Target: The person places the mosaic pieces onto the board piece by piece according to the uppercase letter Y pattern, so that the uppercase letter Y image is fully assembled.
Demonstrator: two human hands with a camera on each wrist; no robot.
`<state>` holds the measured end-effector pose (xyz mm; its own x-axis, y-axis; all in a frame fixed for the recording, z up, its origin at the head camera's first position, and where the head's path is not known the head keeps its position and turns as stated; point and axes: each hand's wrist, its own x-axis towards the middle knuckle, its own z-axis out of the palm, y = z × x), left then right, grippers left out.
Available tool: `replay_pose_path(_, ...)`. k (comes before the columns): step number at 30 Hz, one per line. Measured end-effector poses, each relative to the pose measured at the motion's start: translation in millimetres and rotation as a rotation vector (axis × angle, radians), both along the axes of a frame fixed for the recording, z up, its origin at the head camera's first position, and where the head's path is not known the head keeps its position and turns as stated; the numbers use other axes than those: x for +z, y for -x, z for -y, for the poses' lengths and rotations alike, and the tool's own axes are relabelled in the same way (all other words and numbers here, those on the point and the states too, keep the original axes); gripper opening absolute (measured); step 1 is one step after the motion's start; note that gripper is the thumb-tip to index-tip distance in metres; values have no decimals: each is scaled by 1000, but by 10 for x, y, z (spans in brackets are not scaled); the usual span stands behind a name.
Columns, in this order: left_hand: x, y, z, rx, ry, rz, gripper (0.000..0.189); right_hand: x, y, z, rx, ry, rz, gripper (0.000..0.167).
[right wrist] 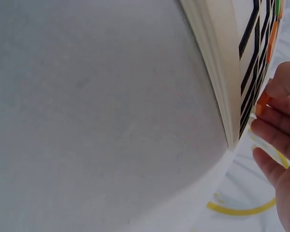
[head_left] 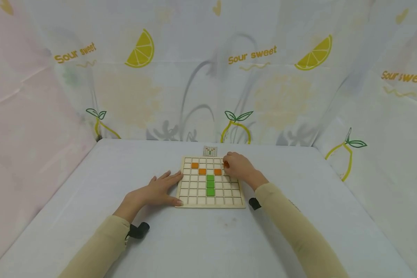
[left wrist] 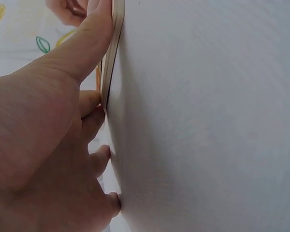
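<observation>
A light wooden grid board (head_left: 194, 200) lies flat on the white table, with three orange square tiles (head_left: 195, 165) and a column of three green tiles (head_left: 210, 184) set in its cells. My right hand (head_left: 241, 166) is over the board's far right part and pinches another orange tile (right wrist: 263, 100) between thumb and fingers. At the board's left edge my left hand (head_left: 158, 190) lies with fingers spread, thumb and fingertips touching the rim. The left wrist view shows that thumb against the board's side (left wrist: 115, 43).
Just beyond the board's far edge lies a small card (head_left: 210, 151) printed with a grid pattern. A white table (head_left: 208, 243) spreads around it, and a lemon-print cloth (head_left: 194, 88) hangs behind and at both sides.
</observation>
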<state>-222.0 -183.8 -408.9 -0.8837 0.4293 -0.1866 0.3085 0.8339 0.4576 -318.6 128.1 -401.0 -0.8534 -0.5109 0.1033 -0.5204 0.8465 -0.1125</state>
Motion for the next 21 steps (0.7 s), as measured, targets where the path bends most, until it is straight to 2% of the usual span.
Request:
replay_pose_path(8, -6, 1, 6, -9, -10, -4, 105, -4, -4, 8, 28, 5, -9, 13)
replay_pose_path(21, 5, -11, 5, -6, -8, 4, 105, 18, -12, 52, 18, -25, -3, 12)
